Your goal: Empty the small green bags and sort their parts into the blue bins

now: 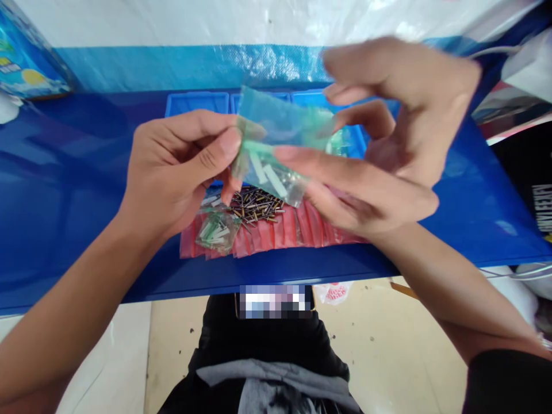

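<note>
A small clear greenish plastic bag (pixel 271 129) with white strips and small metal-looking bits inside is held up above the table. My left hand (pixel 172 167) pinches its left edge between thumb and fingers. On the other side, my right hand (pixel 388 138), blurred by motion, has one finger across the front of the bag and others curled by its right edge. Below the hands lies a heap of small metal pins (pixel 256 204). Another filled clear bag (pixel 215 233) rests left of the heap, on a row of pink-red plastic bags (pixel 297 233).
Blue trays (pixel 196 103) stand at the back of the blue table (pixel 77 207), partly hidden by my hands. Greenish bags (pixel 338 141) lie in the right tray. A blue printed package (pixel 30 54) is at the far left. A phone (pixel 276 302) rests on my lap below the table edge.
</note>
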{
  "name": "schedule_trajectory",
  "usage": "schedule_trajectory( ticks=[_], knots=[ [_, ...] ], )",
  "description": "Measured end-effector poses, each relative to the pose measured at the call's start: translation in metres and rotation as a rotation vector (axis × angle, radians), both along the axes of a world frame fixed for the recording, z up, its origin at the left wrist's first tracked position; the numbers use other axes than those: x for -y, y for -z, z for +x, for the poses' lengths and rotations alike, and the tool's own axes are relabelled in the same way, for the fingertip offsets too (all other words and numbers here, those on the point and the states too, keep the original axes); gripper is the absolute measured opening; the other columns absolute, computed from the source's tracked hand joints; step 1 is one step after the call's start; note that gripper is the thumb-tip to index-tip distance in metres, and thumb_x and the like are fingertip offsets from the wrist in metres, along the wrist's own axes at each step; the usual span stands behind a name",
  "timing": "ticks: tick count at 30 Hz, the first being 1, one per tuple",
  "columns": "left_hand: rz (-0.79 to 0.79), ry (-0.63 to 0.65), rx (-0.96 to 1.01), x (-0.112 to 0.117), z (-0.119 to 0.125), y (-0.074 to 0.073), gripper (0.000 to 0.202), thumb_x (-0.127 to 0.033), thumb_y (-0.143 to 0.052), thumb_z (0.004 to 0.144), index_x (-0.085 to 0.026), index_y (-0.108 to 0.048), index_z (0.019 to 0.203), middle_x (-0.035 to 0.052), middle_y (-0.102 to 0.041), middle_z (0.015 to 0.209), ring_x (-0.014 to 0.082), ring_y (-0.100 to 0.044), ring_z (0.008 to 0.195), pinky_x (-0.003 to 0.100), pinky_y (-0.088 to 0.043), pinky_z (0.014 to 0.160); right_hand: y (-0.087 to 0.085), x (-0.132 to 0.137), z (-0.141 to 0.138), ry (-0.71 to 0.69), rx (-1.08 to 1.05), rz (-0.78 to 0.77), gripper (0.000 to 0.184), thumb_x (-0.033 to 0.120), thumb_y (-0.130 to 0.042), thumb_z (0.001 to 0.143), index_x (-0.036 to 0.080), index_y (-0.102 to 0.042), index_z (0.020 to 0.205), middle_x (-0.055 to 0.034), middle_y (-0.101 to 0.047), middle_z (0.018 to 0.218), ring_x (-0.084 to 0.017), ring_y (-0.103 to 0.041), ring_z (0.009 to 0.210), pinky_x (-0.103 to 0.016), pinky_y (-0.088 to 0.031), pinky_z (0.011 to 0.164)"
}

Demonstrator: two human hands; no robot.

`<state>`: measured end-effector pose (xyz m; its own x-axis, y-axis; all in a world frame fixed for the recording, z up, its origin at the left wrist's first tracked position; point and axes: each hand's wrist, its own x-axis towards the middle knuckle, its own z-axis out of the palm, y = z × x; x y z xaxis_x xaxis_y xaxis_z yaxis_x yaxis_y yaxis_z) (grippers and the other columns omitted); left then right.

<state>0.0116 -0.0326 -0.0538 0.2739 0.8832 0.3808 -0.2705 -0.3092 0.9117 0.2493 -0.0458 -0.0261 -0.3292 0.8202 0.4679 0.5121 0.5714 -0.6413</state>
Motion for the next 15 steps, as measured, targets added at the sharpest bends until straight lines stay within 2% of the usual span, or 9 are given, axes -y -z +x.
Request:
schedule_trajectory(
  ticks=[3,5,7,8,10,11,12,14,15],
  knots=[
    [-0.030,0.012,-0.014,0.004,0.001,-0.005,0.020,-0.029,-0.086,0.095,-0.017,-0.085,0.112,0.0043,-0.075,0.080,0.0111,-0.066,0.056,0.022,-0.052,0.043,0.011,-0.007,-0.004,-0.078,-0.075,0.467,0.026,0.054,-0.063,0.101,0.039,-0.084,0.104,-0.0008,-0.081,0.109,-0.025,-0.077,0.098,-0.045,-0.068,0.091],
    [0.005,0.020,-0.039,0.003,-0.001,-0.005,0.019,-0.026,-0.078,0.102,-0.015,-0.084,0.115,0.0055,-0.075,0.080,0.0106,-0.066,0.059,0.023,-0.053,0.047,0.018,-0.014,-0.001,-0.048,-0.070,0.554,0.021,0.042,-0.066,0.103,0.039,-0.084,0.114,0.0002,-0.083,0.104,-0.023,-0.078,0.090,-0.042,-0.067,0.088],
    [0.048,0.023,-0.066,0.002,-0.003,-0.005,0.018,-0.021,-0.072,0.105,-0.015,-0.084,0.117,0.0056,-0.075,0.081,0.0099,-0.065,0.061,0.023,-0.053,0.052,0.022,-0.026,0.008,0.009,-0.117,0.489,0.028,0.030,-0.071,0.102,0.035,-0.081,0.127,-0.0007,-0.083,0.109,-0.022,-0.077,0.097,-0.041,-0.065,0.094],
    [0.062,0.018,-0.082,0.000,-0.005,-0.005,0.019,-0.018,-0.070,0.106,-0.015,-0.084,0.118,0.0054,-0.075,0.081,0.0096,-0.065,0.062,0.023,-0.053,0.053,0.022,-0.034,0.015,0.041,-0.291,0.548,0.030,0.027,-0.076,0.098,0.033,-0.081,0.127,0.0000,-0.083,0.098,-0.020,-0.074,0.087,-0.038,-0.064,0.088],
    [0.074,0.005,-0.112,-0.002,-0.008,-0.004,0.020,-0.017,-0.071,0.105,-0.018,-0.085,0.119,0.0047,-0.075,0.080,0.0095,-0.065,0.062,0.023,-0.053,0.054,0.021,-0.051,0.034,0.011,-0.451,0.463,0.053,0.031,-0.094,0.082,0.033,-0.079,0.132,-0.0004,-0.078,0.133,-0.015,-0.071,0.084,-0.028,-0.057,0.063],
    [0.071,-0.005,-0.124,-0.003,-0.009,-0.004,0.019,-0.018,-0.072,0.104,-0.019,-0.085,0.118,0.0045,-0.074,0.080,0.0097,-0.065,0.062,0.024,-0.053,0.054,0.021,-0.061,0.046,0.004,-0.429,0.367,0.051,0.032,-0.097,0.078,0.031,-0.082,0.127,-0.0022,-0.079,0.133,-0.013,-0.070,0.081,-0.025,-0.054,0.058],
    [0.067,-0.014,-0.131,-0.004,-0.010,-0.004,0.018,-0.020,-0.073,0.104,-0.020,-0.086,0.116,0.0044,-0.074,0.079,0.0099,-0.064,0.061,0.024,-0.053,0.053,0.021,-0.070,0.058,0.011,-0.393,0.236,0.037,0.034,-0.096,0.080,0.028,-0.086,0.115,-0.0047,-0.083,0.116,-0.012,-0.068,0.072,-0.025,-0.053,0.057],
    [0.065,-0.027,-0.134,-0.005,-0.012,-0.003,0.017,-0.023,-0.074,0.102,-0.022,-0.086,0.114,0.0047,-0.074,0.077,0.0106,-0.064,0.060,0.024,-0.051,0.050,0.024,-0.088,0.083,0.037,-0.270,0.048,0.029,0.032,-0.098,0.077,0.022,-0.089,0.103,-0.0059,-0.082,0.087,-0.012,-0.068,0.062,-0.026,-0.055,0.056],
    [0.059,-0.035,-0.139,-0.006,-0.013,-0.003,0.016,-0.025,-0.075,0.102,-0.023,-0.086,0.113,0.0051,-0.074,0.077,0.0112,-0.064,0.060,0.024,-0.051,0.050,0.026,-0.096,0.095,0.072,-0.291,0.086,0.026,0.031,-0.100,0.073,0.022,-0.089,0.096,-0.0047,-0.080,0.077,-0.011,-0.065,0.058,-0.024,-0.051,0.052]
  ],
)
